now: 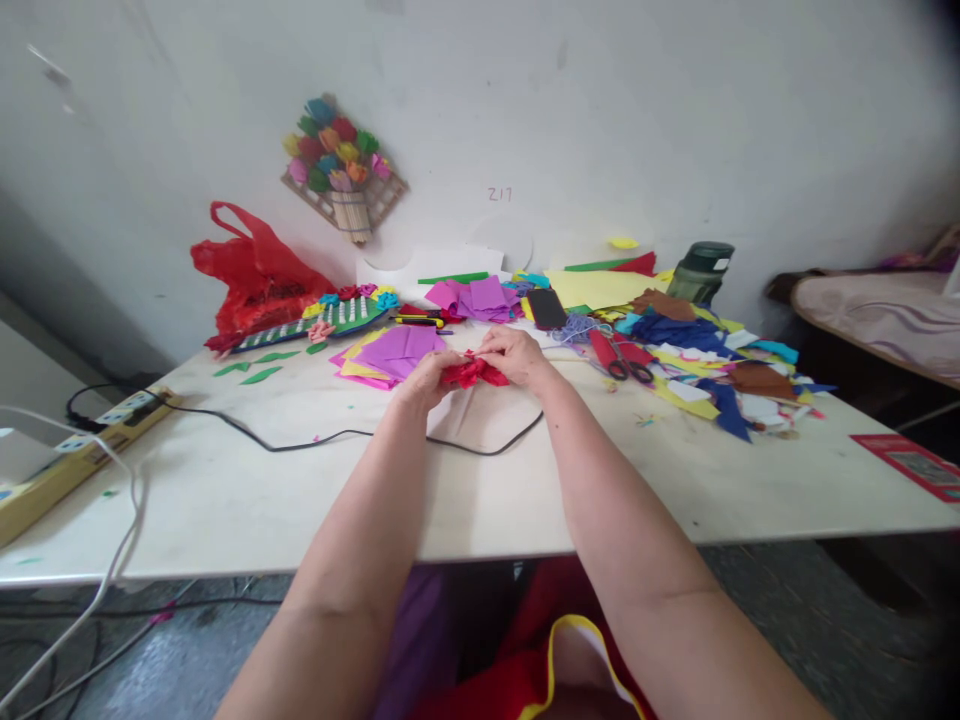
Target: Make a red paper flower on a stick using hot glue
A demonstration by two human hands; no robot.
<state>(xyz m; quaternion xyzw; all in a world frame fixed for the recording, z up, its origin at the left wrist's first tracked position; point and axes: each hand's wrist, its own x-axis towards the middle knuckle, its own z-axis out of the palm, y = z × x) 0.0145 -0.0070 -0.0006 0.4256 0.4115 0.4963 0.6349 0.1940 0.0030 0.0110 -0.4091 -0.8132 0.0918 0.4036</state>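
Observation:
Red crumpled paper (480, 373) is held between both hands above the middle of the white table (300, 520). My left hand (433, 378) grips its left side with closed fingers. On its right side, my right hand (516, 355) pinches the upper edge. A pale thin strip hangs below the red paper. Just left of my left hand lies a stack of purple, yellow and pink paper sheets (397, 352). The exact shape of the red paper is partly hidden by my fingers.
A black cable (285, 448) crosses the table in front of the hands. Scissors (630, 370), a phone (546, 309), paper scraps (731, 385) and a bottle (701, 272) are right. A red bag (259, 270), green tray (345, 322) and power strip (90, 455) are left.

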